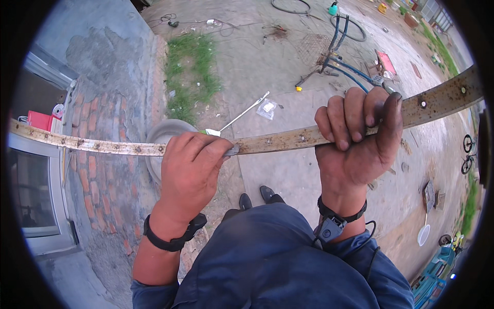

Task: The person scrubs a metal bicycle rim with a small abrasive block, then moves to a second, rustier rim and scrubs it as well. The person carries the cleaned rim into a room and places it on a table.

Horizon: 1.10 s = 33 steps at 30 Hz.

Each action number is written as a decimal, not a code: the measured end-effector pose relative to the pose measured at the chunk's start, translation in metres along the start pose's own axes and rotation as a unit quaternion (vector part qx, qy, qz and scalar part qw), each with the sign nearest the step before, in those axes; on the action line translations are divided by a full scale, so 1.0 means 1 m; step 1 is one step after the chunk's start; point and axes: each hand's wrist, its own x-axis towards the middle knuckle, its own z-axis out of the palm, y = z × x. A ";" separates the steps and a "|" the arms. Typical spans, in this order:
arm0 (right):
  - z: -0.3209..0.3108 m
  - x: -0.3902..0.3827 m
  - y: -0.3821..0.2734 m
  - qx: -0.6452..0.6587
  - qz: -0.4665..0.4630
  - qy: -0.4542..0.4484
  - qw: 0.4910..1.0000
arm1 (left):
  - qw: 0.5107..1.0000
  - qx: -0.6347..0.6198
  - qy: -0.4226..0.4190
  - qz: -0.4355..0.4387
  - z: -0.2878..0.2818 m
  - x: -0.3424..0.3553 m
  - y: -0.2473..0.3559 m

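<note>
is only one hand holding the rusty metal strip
No, both hold it: the left hand wraps the rusty metal strip near its middle, and the right hand clasps it further along.

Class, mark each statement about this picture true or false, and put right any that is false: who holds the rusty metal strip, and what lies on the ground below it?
1. Both hands grip the rusty metal strip. True: the left hand and the right hand each close on it.
2. The strip is clean and freshly painted. False: it is rusty and stained, with small holes along it.
3. A brick wall stands on the person's left. True.
4. The person wears thick work gloves. False: both hands are bare, with a dark band on each wrist.
5. Blue hoses lie on the ground ahead. True.
</note>
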 end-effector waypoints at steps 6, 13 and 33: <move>-0.010 0.002 0.003 0.021 0.008 -0.014 1.000 | 1.000 -0.004 -0.008 0.006 0.001 0.004 0.002; -0.006 0.005 0.000 0.009 0.024 0.015 1.000 | 1.000 -0.017 -0.008 0.005 0.005 0.006 0.002; -0.009 0.003 0.003 0.012 0.038 0.030 0.999 | 0.999 -0.017 0.027 0.043 0.016 0.015 0.012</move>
